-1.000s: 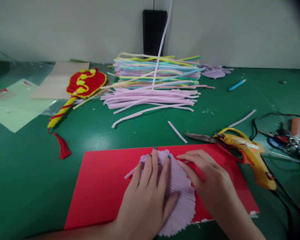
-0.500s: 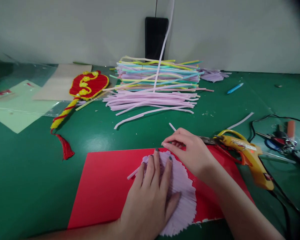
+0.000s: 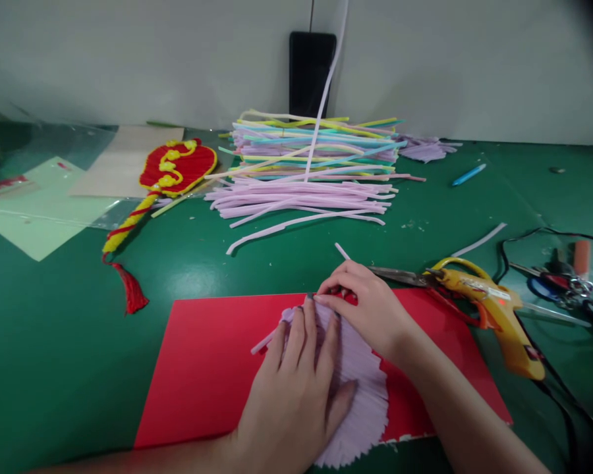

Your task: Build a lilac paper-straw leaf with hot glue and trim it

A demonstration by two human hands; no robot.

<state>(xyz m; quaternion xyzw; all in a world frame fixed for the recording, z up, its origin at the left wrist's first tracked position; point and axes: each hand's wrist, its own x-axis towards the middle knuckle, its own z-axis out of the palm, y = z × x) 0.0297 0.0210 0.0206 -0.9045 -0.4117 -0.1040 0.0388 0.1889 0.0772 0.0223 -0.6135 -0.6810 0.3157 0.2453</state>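
Note:
My left hand (image 3: 296,388) lies flat, fingers spread, on a lilac fan-shaped piece made of pipe cleaners (image 3: 363,401), pressing it onto a red card sheet (image 3: 202,368). My right hand (image 3: 368,306) is curled at the fan's top edge, fingers pinched on a short lilac pipe cleaner piece (image 3: 342,251) that sticks out beyond the fingertips.
A pile of pastel pipe cleaners (image 3: 306,171) lies behind. Scissors (image 3: 400,275) and a yellow glue gun (image 3: 494,306) sit right of the card, with cables and tools (image 3: 558,276) further right. A red and yellow fan with tassel (image 3: 168,174) lies left on the green table (image 3: 54,329).
My right hand left the fan's right side, reached forward to the short lilac piece near the scissors, and has drawn back with it to the fan's top edge. The left hand stayed put.

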